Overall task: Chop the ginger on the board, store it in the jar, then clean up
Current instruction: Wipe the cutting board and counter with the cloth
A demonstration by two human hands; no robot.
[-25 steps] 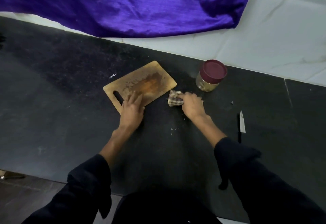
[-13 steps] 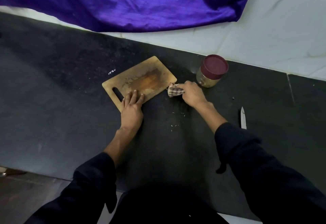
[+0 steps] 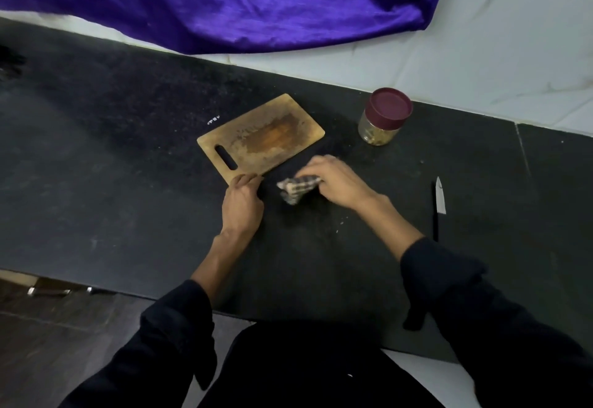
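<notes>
Head view, near to far: the right hand [image 3: 337, 182] clutches a bunched checked cloth [image 3: 296, 188] on the counter [image 3: 128, 182], beside the left hand [image 3: 242, 199], curled on the cutting board [image 3: 260, 138]'s near edge. The board's long axis runs up-right toward the lidded jar [image 3: 383, 117]; the knife [image 3: 439, 202] lies well right.

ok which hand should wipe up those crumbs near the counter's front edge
Right. The right hand already grips the checked cloth, with the crumbs just below its wrist; the left hand is at the cutting board.
</notes>
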